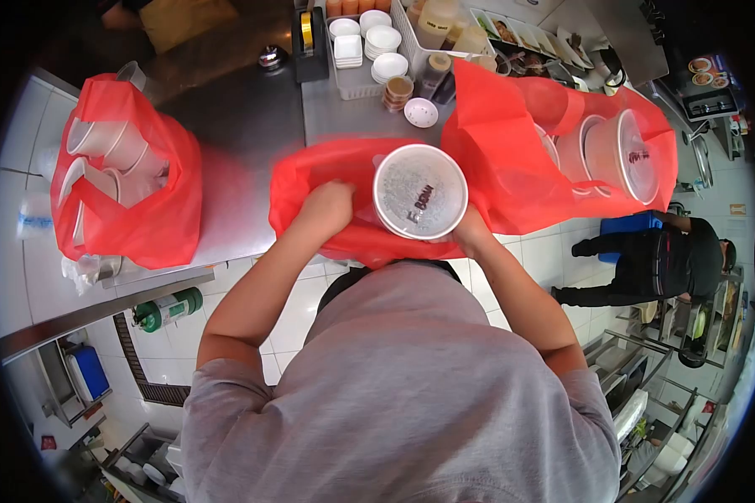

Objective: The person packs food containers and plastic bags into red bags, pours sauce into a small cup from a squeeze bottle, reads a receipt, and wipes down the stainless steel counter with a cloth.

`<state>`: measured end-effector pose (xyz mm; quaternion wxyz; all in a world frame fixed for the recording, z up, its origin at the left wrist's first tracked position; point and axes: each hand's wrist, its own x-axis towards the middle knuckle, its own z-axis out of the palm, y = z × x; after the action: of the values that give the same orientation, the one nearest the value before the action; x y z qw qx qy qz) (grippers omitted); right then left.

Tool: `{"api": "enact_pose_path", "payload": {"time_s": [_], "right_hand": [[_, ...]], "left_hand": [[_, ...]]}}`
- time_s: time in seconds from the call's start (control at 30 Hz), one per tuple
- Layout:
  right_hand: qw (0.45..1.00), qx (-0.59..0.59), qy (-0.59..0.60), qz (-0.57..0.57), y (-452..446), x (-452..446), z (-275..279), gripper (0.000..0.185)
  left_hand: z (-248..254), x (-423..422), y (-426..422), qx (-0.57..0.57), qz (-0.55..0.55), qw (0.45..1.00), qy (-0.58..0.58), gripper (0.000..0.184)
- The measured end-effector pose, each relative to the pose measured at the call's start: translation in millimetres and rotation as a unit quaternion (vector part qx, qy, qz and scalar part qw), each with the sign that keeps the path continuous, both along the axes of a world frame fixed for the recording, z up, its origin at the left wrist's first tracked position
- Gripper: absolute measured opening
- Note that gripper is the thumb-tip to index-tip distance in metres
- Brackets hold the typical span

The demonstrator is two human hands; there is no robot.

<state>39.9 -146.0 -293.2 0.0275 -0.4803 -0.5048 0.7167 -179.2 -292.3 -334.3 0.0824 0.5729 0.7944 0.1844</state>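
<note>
In front of me a red bag (pixel 298 180) lies on the steel counter with its mouth open. My left hand (pixel 331 207) is closed at the bag's left side, with bag material around it; the fingertips are hidden. My right hand (pixel 471 232) grips a round white tub (pixel 419 193) from its lower right side. The tub has a clear lid with dark handwriting and is held above the bag's opening. Its lid faces me. To the right stands another red bag (pixel 495 159) filled with lidded tubs (pixel 625 158). A third red bag (pixel 176 180) at the left holds several white containers (pixel 126 147).
Behind the bags are a basket (pixel 356 88) of small white dishes, sauce bottles (pixel 434 71), a tape dispenser (pixel 309 42) and a call bell (pixel 272 57). A person in dark clothes (pixel 679 256) bends at the right. A green cylinder (pixel 168 309) is below the counter.
</note>
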Motion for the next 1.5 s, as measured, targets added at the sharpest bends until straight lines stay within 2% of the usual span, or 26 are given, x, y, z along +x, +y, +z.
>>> {"api": "enact_pose_path", "payload": {"time_s": [0.07, 0.17, 0.23, 0.33, 0.43, 0.47, 0.5, 0.6, 0.67, 0.7, 0.73, 0.77, 0.83, 0.93, 1.0, 1.07, 1.13, 1.2, 1.3, 1.4, 1.5], "right_hand": [[0.999, 0.001, 0.023, -0.037, 2.3, 9.8, -7.9, 0.037], [0.999, 0.003, 0.023, -0.026, 2.8, 18.5, -13.0, 0.037], [1.0, 0.022, -0.003, 0.011, 3.0, 20.6, -16.2, 0.038], [0.993, 0.075, -0.047, 0.083, 4.5, 25.6, -14.6, 0.039], [0.99, 0.041, -0.117, 0.072, 6.6, 24.6, -9.7, 0.038], [0.991, 0.045, -0.103, 0.067, 8.3, 27.4, -13.9, 0.036], [0.993, 0.044, -0.086, 0.064, 12.3, 31.1, -18.7, 0.036], [0.999, 0.021, -0.031, 0.035, 18.2, 36.7, -20.4, 0.036], [0.999, -0.003, 0.013, -0.044, 18.5, 32.2, -14.7, 0.037], [0.996, -0.016, 0.032, -0.082, 15.0, 31.7, -9.5, 0.037], [0.999, -0.014, 0.024, -0.046, 7.5, 19.9, 20.9, 0.037], [0.997, -0.022, 0.044, -0.057, 3.0, 12.9, 23.9, 0.037], [0.992, -0.036, 0.085, -0.088, -5.9, 1.2, 26.1, 0.036], [0.987, -0.055, 0.099, -0.114, -9.3, -19.4, 19.3, 0.032], [0.986, -0.042, 0.082, -0.14, -9.3, -25.6, 7.3, 0.031], [0.988, -0.026, 0.047, -0.145, 2.3, -16.9, -11.8, 0.032], [0.99, 0.014, 0.011, -0.14, 1.2, -17.7, -6.2, 0.035], [0.991, 0.001, -0.001, -0.133, 0.8, -15.1, -3.7, 0.035], [0.991, -0.028, 0.011, -0.134, 0.5, -12.8, 1.4, 0.034], [0.987, -0.047, 0.061, -0.141, -16.5, -24.5, 16.3, 0.032], [0.989, -0.026, 0.073, -0.127, -21.7, -35.6, 31.2, 0.033]], "left_hand": [[-27.7, -15.0, 1.6, -0.037, 0.043, 0.997, 0.06, 0.017], [-25.3, -45.4, 26.8, -0.174, 0.109, 0.978, -0.027, 0.025], [-26.0, -64.3, 47.1, -0.194, 0.116, 0.974, -0.022, 0.027], [-14.8, -94.9, 70.3, -0.185, 0.225, 0.935, -0.202, 0.025], [-10.7, -57.8, 59.0, 0.035, 0.064, 0.995, -0.064, 0.025], [6.1, -38.6, 52.2, -0.033, -0.082, 0.996, 0.013, 0.03], [20.3, -26.6, 46.1, -0.101, -0.225, 0.965, 0.09, 0.036], [-10.0, -20.0, 36.3, -0.145, -0.096, 0.979, -0.109, 0.045], [-32.6, -23.5, 30.8, -0.095, -0.091, 0.98, -0.149, 0.049], [-34.4, -18.2, 24.7, -0.089, -0.085, 0.985, -0.122, 0.052], [-32.0, -12.2, 18.7, -0.082, -0.078, 0.989, -0.095, 0.056], [-28.2, -2.6, 13.4, -0.093, -0.07, 0.993, -0.013, 0.061], [-24.4, 1.8, 17.1, -0.157, -0.06, 0.985, 0.045, 0.075], [-31.1, -11.8, 39.0, -0.254, -0.045, 0.965, -0.047, 0.098], [-36.6, -22.6, 33.3, -0.241, -0.025, 0.961, -0.137, 0.108], [-18.3, -29.0, 27.5, -0.244, -0.009, 0.964, -0.103, 0.108], [-13.1, -32.5, 24.9, -0.271, 0.008, 0.96, -0.07, 0.111], [-14.9, -32.3, 34.4, -0.321, 0.013, 0.946, -0.031, 0.117], [-21.8, -27.2, 41.6, -0.324, -0.006, 0.946, 0.025, 0.122], [-17.4, -7.0, 39.1, -0.226, 0.059, 0.965, -0.122, 0.113], [-31.6, 10.3, 45.9, -0.149, 0.161, 0.963, -0.155, 0.101]]}}
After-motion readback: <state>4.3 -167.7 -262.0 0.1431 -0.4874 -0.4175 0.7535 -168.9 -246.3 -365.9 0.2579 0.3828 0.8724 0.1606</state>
